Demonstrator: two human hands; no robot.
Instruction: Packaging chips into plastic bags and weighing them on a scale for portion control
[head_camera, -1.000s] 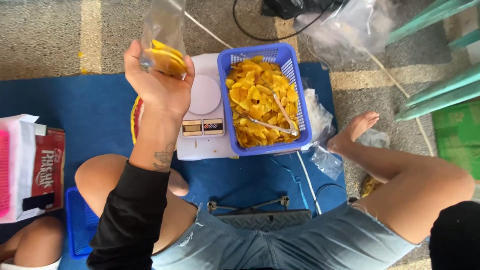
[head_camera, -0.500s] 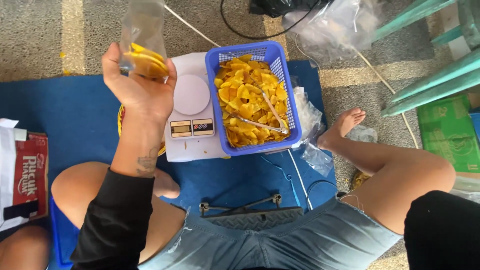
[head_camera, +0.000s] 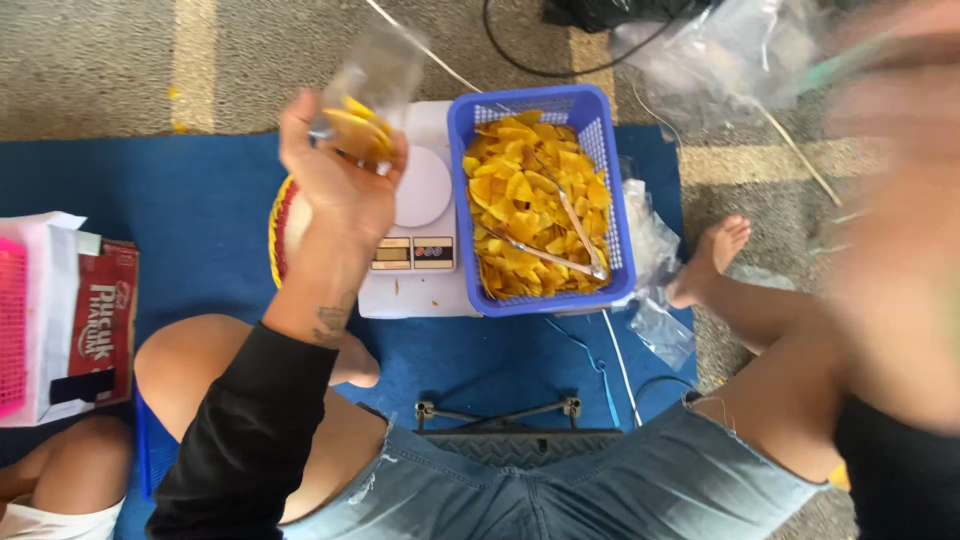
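From my seat I see the left hand (head_camera: 340, 190) raised above the blue mat (head_camera: 180, 220), fingers curled and clamped around the lower end of a clear plastic bag (head_camera: 375, 85), a thin, crinkly, glossy sleeve that stands up out of the fist and tilts toward the top right. Inside its bottom sit thin, curved yellow chips (head_camera: 355, 130), pressed against the film just above the thumb. The forearm carries a small dark tattoo near the wrist and ends in a black sleeve (head_camera: 250, 440) of soft matte cloth. Just to the right of the hand, and partly behind it, lies a white kitchen scale (head_camera: 425, 250), a flat smooth slab with a round weighing plate and a small display panel on its front edge. Touching the scale's right side stands a blue plastic basket (head_camera: 600, 120), rectangular, with lattice walls, heaped with the same wavy yellow chips; a pair of slim metal tongs (head_camera: 555, 255) lies across the heap. On the far right a large blurred, skin-toned shape fills the frame's edge; it may be the right hand, but I cannot tell, nor how its fingers stand. Loose clear plastic bags (head_camera: 650, 240) lie crumpled beside the basket, on the edge of the mat. At the left edge rests a red and white carton (head_camera: 95, 320).
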